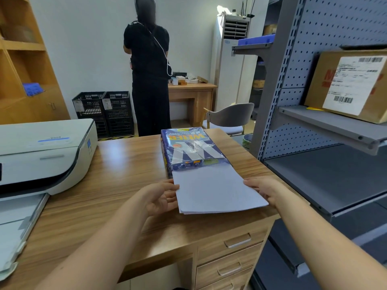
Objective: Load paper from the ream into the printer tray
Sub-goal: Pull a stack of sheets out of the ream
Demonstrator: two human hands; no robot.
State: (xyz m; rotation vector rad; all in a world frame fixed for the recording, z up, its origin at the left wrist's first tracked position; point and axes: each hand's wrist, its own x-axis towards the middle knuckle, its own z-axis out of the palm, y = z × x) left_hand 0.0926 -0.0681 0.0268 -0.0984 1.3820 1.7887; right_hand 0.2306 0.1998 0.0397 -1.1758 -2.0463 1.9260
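Printer [44,151] at desk's left, its tray [18,218] pulled out, loading not yet done. Ream [191,148] mid-desk, open end toward wearer. Paper stack [217,191] half drawn out, long axis running away from wearer. Left hand [162,198] and right hand [262,190] clamp its side edges.

Office stockroom, printer [41,155] on wooden desk [117,185], pegboard shelving [326,126], crates [104,109]

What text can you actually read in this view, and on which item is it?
"WEER": large yellow letters on the blue ream wrapper, upside down from here.
Smaller print on the wrapper: too blurred.
Cardboard box on the shelf: barcodes and label print, unreadable.
Printer labels: too small.
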